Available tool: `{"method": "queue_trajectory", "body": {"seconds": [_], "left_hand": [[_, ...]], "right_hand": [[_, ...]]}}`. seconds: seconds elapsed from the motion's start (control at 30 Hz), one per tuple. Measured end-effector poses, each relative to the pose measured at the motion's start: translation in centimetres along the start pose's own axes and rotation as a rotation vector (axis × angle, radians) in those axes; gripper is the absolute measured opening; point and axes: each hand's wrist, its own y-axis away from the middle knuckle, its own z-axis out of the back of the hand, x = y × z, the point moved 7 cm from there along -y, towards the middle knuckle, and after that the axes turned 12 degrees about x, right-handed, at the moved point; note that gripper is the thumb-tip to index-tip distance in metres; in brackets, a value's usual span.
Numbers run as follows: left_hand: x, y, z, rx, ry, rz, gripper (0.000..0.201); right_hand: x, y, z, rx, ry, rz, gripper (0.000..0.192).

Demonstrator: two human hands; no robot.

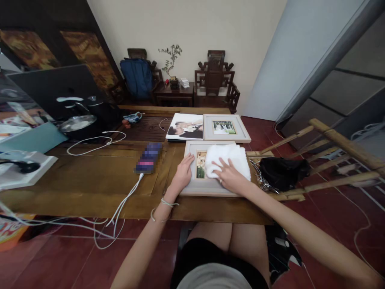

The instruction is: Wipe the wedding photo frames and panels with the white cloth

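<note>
A light wooden picture frame (192, 185) with a small photo in a pale mat lies flat at the table's front edge. My left hand (183, 172) rests along its left border, fingers stretched out flat. A folded white cloth (237, 154) covers the right part of the frame and hides some of the photo. On top of this cloth presses my right hand (230, 176), with its fingers spread. Just behind lie a second framed photo (222, 127) and, to its left, a white-bordered photo print or book (185, 127).
A phone (148, 157) on a white charging cable lies left of the frame on the wooden table (90, 176). Further left stand a power strip (27, 170), a kettle (80, 120) and a dark monitor (57, 88). A bamboo rack (300, 194) with a black bag (284, 172) stands at right.
</note>
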Motion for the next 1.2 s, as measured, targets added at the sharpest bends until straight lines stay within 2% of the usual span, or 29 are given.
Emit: {"method": "queue_trajectory", "body": {"seconds": [0.17, 0.23, 0.3, 0.4, 0.57, 0.63, 0.7, 0.83, 1.1, 1.2], "left_hand": [[0.0, 0.0, 0.0, -0.006, -0.015, 0.006, 0.05], [0.1, -0.1, 0.0, 0.003, -0.016, 0.01, 0.049], [0.1, -0.2, -0.1, 0.021, -0.01, 0.01, 0.049], [0.2, -0.2, -0.1, 0.032, 0.014, 0.002, 0.051], [0.3, -0.1, -0.2, 0.026, 0.021, -0.015, 0.053], [0.3, -0.1, -0.2, 0.026, 0.022, -0.018, 0.052], [0.3, -0.1, -0.2, 0.019, 0.03, -0.017, 0.051], [0.3, 0.0, -0.3, 0.015, 0.045, 0.005, 0.051], [0.4, -0.1, -0.6, 0.072, 0.011, 0.071, 0.047], [0.3, -0.1, -0.5, 0.074, 0.01, 0.074, 0.045]], "right_hand": [[5.6, 5.3, 0.7, 0.134, -0.196, 0.097, 0.041], [6.6, 5.5, 0.8, 0.136, -0.235, 0.093, 0.042], [6.4, 4.4, 0.5, 0.102, -0.232, 0.065, 0.044], [3.7, 1.3, -0.1, 0.003, -0.159, 0.003, 0.043], [-3.7, -4.0, 0.7, -0.162, -0.011, -0.151, 0.039], [-5.4, -5.3, 1.2, -0.183, 0.033, -0.166, 0.038], [-5.8, -6.0, 1.3, -0.17, 0.063, -0.144, 0.037], [-3.4, -4.4, 0.7, -0.103, 0.051, -0.04, 0.035], [5.8, 4.3, 1.5, 0.091, -0.25, 0.18, 0.032], [7.1, 4.5, 1.1, 0.075, -0.245, 0.232, 0.036]]}}
